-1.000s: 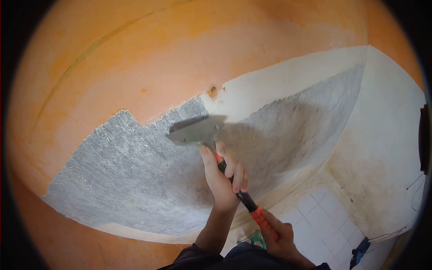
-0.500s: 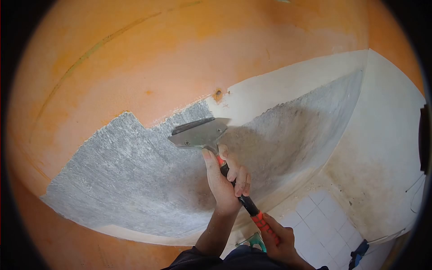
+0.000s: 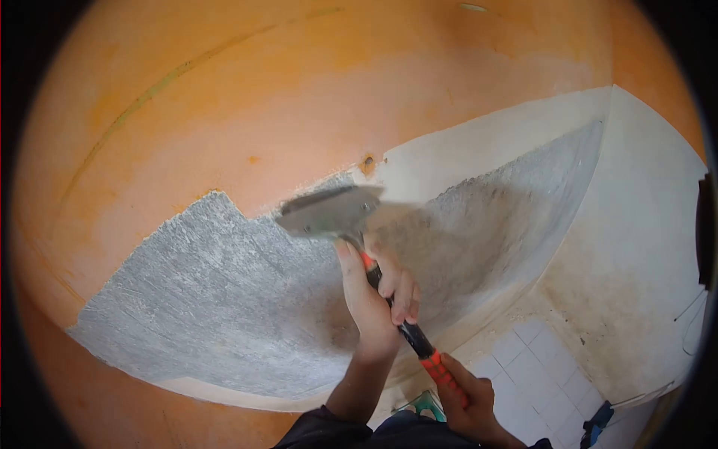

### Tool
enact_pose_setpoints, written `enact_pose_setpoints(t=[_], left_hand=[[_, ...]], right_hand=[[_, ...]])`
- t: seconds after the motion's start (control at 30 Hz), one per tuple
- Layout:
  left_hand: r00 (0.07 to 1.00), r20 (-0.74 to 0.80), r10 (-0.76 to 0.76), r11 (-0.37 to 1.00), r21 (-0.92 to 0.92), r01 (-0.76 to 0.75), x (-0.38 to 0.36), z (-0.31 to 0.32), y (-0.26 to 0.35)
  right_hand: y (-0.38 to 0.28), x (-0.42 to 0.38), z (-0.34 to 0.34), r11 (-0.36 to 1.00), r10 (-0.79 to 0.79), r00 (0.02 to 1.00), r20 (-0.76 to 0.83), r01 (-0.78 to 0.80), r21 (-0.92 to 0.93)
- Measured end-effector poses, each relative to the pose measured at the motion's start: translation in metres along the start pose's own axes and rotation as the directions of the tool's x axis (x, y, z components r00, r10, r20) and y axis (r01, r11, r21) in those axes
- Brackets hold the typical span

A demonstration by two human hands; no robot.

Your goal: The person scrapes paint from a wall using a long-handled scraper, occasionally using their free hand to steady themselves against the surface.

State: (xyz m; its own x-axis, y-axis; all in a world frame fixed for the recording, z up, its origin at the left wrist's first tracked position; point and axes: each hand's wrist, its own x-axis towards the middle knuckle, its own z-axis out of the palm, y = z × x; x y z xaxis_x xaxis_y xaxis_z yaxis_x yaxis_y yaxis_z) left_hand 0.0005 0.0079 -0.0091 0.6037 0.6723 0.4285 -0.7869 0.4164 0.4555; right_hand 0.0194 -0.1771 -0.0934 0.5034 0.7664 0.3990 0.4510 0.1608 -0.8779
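Observation:
A long-handled wall scraper (image 3: 332, 212) lies with its wide metal head against the wall, slightly blurred. Its blade edge is near the border between bare grey plaster (image 3: 202, 299) and orange paint (image 3: 284, 127). My left hand (image 3: 376, 290) is closed around the black upper handle just below the head, with the thumb along the neck. Lower down, my right hand (image 3: 470, 398) grips the red and black end of the handle.
White wall (image 3: 464, 142) runs right of the head, beneath a small hole (image 3: 367, 165) in the paint. White floor tiles (image 3: 535, 367) show at lower right. By my feet is green footwear (image 3: 426, 404), and a dark blue object (image 3: 597, 423) rests near the wall.
The scraper head has moved slightly up and left on the wall, with both hands still on the handle. The view has shifted a little.

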Motion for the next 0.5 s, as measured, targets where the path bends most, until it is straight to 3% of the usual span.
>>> enact_pose_setpoints(t=[0.07, 0.1, 0.17, 0.2, 0.23, 0.33, 0.4, 0.5], left_hand=[[1.000, -0.011, -0.025, 0.999, -0.047, 0.025, 0.001, -0.002, -0.001], [0.999, -0.049, -0.015, 1.000, -0.022, 0.014, 0.004, 0.005, 0.000], [0.995, -0.097, -0.015, 1.000, 0.005, 0.016, 0.003, 0.008, 0.002], [0.998, -0.062, -0.004, 1.000, 0.020, 0.006, 0.004, 0.008, 0.003], [1.000, -0.021, 0.012, 0.999, 0.035, -0.011, 0.006, 0.009, 0.003], [1.000, 0.003, -0.015, 0.999, -0.041, 0.015, 0.000, -0.002, -0.001], [1.000, -0.018, -0.022, 1.000, -0.018, 0.021, 0.004, 0.000, 0.000], [0.999, 0.047, 0.011, 1.000, -0.026, -0.009, 0.011, 0.005, 0.003]], right_hand=[[0.005, -0.003, 0.007, 0.994, -0.043, 0.996, -0.084, 0.050, 0.092], [0.003, 0.003, 0.005, 0.994, -0.095, 0.991, -0.095, 0.101, 0.053], [0.000, 0.005, 0.000, 0.996, -0.016, 0.998, -0.068, 0.022, 0.084], [0.000, 0.006, -0.003, 0.993, 0.042, 0.998, -0.038, -0.038, 0.109], [0.001, 0.003, -0.003, 1.000, 0.011, 0.999, -0.038, -0.011, 0.009], [0.004, -0.003, 0.007, 0.995, -0.005, 0.996, -0.093, 0.014, 0.097], [0.004, 0.001, 0.002, 0.999, -0.022, 0.995, -0.094, 0.025, 0.039], [-0.002, 0.009, -0.003, 0.996, 0.014, 0.999, -0.042, -0.010, 0.089]])
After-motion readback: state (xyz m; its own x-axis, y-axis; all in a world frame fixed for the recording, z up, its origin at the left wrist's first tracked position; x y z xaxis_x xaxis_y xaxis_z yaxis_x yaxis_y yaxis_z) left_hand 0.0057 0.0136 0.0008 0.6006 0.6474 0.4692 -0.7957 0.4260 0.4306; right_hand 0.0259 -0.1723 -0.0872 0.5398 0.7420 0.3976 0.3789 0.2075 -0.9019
